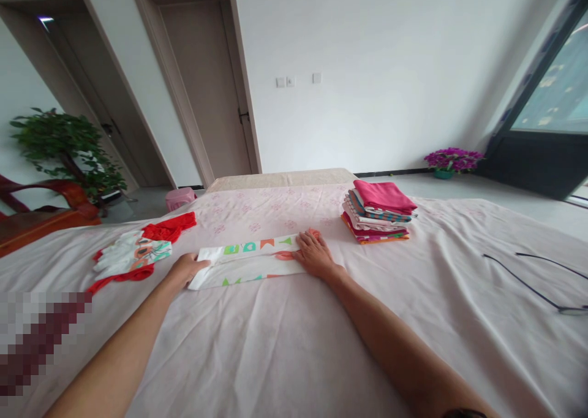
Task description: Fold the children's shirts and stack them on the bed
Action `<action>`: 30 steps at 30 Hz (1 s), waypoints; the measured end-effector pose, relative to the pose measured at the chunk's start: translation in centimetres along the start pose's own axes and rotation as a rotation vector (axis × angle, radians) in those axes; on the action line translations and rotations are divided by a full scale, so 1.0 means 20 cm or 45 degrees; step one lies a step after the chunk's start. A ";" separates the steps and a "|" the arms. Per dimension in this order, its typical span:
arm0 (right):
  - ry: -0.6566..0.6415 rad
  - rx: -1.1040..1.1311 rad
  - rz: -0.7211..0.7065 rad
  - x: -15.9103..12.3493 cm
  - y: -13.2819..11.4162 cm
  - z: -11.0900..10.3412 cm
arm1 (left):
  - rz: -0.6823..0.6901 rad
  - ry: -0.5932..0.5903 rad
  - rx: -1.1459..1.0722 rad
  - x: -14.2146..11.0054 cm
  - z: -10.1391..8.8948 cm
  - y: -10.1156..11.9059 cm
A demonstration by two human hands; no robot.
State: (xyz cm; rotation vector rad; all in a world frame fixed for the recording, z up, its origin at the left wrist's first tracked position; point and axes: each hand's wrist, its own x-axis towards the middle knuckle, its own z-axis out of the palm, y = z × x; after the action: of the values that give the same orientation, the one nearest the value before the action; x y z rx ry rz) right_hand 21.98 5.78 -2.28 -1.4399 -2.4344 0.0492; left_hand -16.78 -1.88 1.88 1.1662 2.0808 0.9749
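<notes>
A white garment (252, 262) with green, teal and orange prints lies folded into a long strip on the bed-like surface; its exact kind cannot be told. My left hand (186, 269) grips its left end, thumb on top and the other fingers mostly hidden. Over the right end, my right hand (315, 254) rests flat, fingers stretched out, pressing on the cloth near a bunched orange part. Left of the strip is a loose red and white garment (138, 249) with a printed picture. A stack of folded clothes (379, 212), a pink-red piece on top, stands to the right.
A pale sheet (257, 344) with creases covers the surface. Eyeglasses (546, 283) lie at the right edge. Beyond the surface are a pink stool (180, 198), a wooden chair (46, 216), a green plant (64, 148) and purple flowers (452, 159) by the wall.
</notes>
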 end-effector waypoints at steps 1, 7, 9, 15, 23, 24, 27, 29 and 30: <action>0.000 0.005 0.001 0.00 0.00 0.00 | -0.002 -0.028 -0.047 -0.01 0.00 0.03; -0.008 0.015 -0.004 0.00 0.00 -0.01 | 0.041 -0.167 -0.226 -0.09 0.08 0.25; -0.012 0.012 0.000 0.00 0.00 -0.01 | 0.066 -0.208 -0.242 -0.12 0.16 0.32; -0.003 0.025 -0.009 -0.01 -0.01 -0.03 | 0.160 -0.221 -0.187 -0.17 0.45 0.45; 0.003 0.014 -0.022 -0.02 -0.02 -0.05 | 0.163 -0.157 -0.066 -0.15 0.70 0.48; 0.001 0.015 -0.022 -0.02 -0.02 -0.05 | 0.170 -0.159 -0.053 -0.15 0.72 0.48; 0.003 0.014 -0.020 -0.02 -0.02 -0.04 | 0.192 -0.186 -0.012 -0.17 0.76 0.48; 0.012 0.011 -0.025 -0.02 -0.02 -0.04 | 0.210 -0.224 0.022 -0.18 0.76 0.48; 0.014 0.011 -0.025 -0.02 -0.02 -0.04 | 0.223 -0.240 0.043 -0.18 0.76 0.48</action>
State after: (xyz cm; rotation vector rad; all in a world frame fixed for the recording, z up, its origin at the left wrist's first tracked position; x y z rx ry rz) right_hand 22.09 5.19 -1.57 -1.4088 -2.4360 0.0471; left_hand 0.73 3.30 1.27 1.4195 1.8781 0.8731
